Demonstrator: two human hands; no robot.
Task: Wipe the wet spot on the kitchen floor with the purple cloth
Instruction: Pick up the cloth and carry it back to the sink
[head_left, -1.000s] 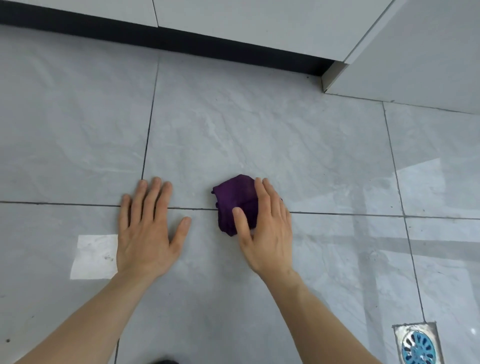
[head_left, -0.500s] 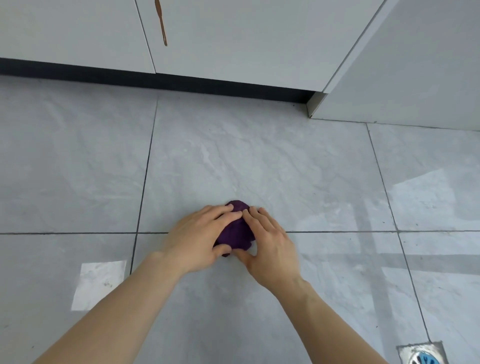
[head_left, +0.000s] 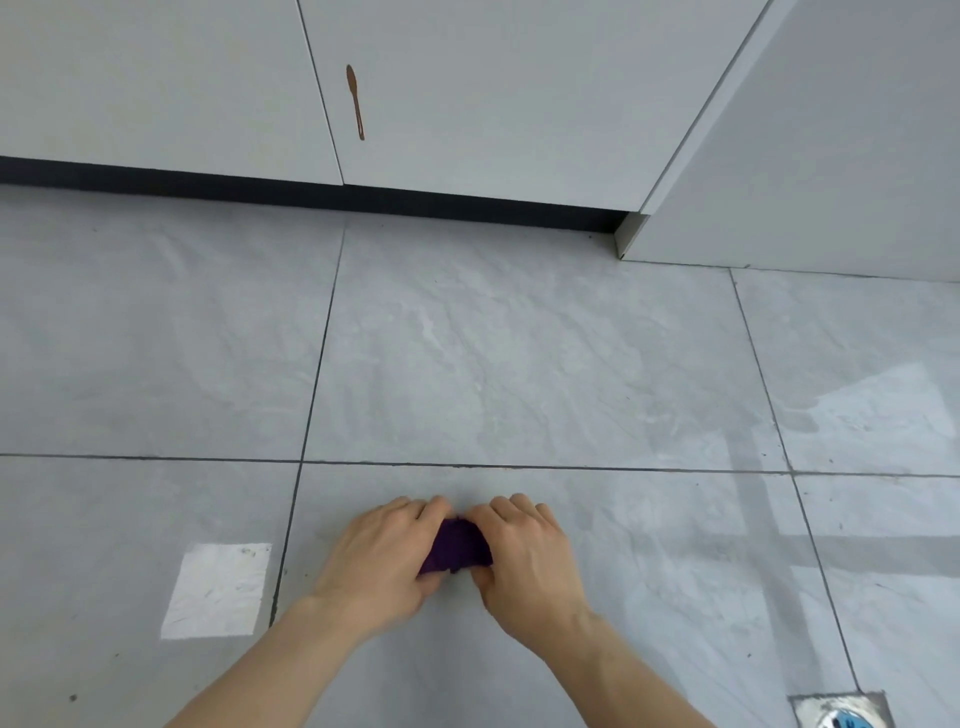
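Note:
The purple cloth (head_left: 456, 546) is bunched into a small wad on the grey tiled floor (head_left: 519, 374), just below a grout line. My left hand (head_left: 382, 558) grips its left side with curled fingers. My right hand (head_left: 524, 558) grips its right side the same way. Both hands cover most of the cloth; only a dark purple strip shows between them. No wet spot is clearly visible on the tiles around the hands.
White cabinet doors (head_left: 467, 93) with a dark toe kick (head_left: 311, 195) run along the back; one door has a brown drip stain (head_left: 355, 101). A white panel (head_left: 831, 156) stands at back right. A floor drain (head_left: 841, 713) sits bottom right, a white patch (head_left: 218, 590) at left.
My left hand left the bare floor and joined the right on the cloth. Both hands have bunched it smaller and drawn it toward me across the grout line.

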